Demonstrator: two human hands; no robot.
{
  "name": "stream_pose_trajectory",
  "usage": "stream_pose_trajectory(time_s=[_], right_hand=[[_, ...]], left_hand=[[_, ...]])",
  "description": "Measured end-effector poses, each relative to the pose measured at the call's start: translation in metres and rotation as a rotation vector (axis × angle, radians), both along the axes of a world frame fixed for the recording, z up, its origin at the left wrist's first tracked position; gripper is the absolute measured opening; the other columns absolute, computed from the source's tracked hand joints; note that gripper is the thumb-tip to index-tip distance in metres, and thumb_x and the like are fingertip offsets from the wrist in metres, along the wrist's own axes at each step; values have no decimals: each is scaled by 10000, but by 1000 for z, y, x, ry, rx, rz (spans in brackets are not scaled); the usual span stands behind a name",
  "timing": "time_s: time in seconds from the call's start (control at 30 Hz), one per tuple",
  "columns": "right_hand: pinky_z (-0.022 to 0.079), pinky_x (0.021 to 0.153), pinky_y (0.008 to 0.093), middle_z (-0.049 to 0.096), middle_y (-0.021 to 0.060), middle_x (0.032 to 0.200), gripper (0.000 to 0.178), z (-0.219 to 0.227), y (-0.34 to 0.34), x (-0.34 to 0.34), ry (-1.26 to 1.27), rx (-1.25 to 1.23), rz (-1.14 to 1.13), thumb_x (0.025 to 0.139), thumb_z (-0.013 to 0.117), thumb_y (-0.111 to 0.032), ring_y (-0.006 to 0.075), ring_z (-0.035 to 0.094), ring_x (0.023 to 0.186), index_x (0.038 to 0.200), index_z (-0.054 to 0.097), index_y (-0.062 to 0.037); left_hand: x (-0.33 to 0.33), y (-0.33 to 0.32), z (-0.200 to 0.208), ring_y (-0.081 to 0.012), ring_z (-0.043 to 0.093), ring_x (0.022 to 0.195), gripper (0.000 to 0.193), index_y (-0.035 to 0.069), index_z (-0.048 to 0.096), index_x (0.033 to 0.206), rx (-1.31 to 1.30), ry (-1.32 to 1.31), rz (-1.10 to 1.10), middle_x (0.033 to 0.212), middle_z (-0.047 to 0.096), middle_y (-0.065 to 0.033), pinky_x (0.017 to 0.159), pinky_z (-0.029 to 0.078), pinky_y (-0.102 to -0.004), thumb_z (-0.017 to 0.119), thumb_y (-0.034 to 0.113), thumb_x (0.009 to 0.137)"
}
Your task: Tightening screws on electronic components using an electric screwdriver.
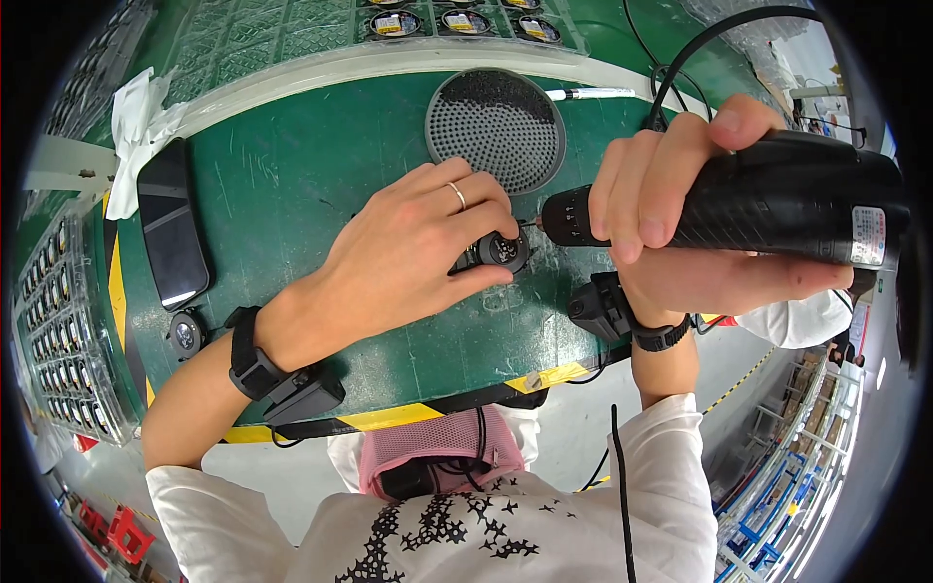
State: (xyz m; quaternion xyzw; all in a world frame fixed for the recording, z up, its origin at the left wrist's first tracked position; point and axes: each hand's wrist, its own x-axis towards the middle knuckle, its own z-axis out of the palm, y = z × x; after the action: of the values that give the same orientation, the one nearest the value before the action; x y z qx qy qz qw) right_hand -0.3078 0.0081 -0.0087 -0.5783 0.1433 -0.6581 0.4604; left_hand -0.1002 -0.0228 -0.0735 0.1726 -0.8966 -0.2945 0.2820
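My left hand point(403, 228) lies on the green table, thumb and fingers closed around a small round black part point(505, 251) with a dark, detailed top. A ring is on one of its fingers. My right hand point(649, 189) grips a black electric screwdriver point(777, 209) held sideways, its nose pointing left. The thin bit point(530, 223) reaches close to the round part's edge; whether it touches a screw cannot be made out. Just beyond the hands stands a grey round dimpled tray point(486, 160), with many tiny black screws point(501, 89) heaped at its far side.
A white marker pen point(598, 94) lies beside the tray. At left are a black phone point(175, 228), a white cloth point(136, 136) and another round part point(187, 332). Clear plastic trays point(292, 39) with round parts stand beyond. A black cable point(680, 68) arcs at right.
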Motion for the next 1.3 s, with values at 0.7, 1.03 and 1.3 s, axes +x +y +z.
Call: stream_pose_trajectory(time_s=[0.7, 1.03, 1.3], right_hand=[[454, 431, 307, 570, 18, 684, 950, 2, 1, 0, -17, -22, 72, 852, 468, -897, 144, 538, 459, 1309, 467, -64], [458, 434, 299, 586, 18, 693, 898, 2, 8, 6, -34, 27, 67, 865, 506, -867, 146, 573, 485, 1302, 460, -84], [456, 435, 296, 588, 26, 690, 881, 0, 6, 10, -64, 6, 72, 870, 514, -856, 153, 567, 482, 1282, 462, -80]], left_hand=[[0, 0, -1, -249, 611, 963, 216, 69, 656, 904, 97, 34, 26, 980, 653, -23, 852, 529, -384, 803, 203, 821], [-2, -1, -4, -256, 636, 913, 191, 60, 663, 871, 56, 100, 6, 960, 687, -18, 781, 534, -374, 827, 117, 793], [2, -3, -2, -264, 631, 891, 201, 60, 653, 852, 96, 101, 7, 913, 682, -26, 778, 529, -379, 835, 111, 783]])
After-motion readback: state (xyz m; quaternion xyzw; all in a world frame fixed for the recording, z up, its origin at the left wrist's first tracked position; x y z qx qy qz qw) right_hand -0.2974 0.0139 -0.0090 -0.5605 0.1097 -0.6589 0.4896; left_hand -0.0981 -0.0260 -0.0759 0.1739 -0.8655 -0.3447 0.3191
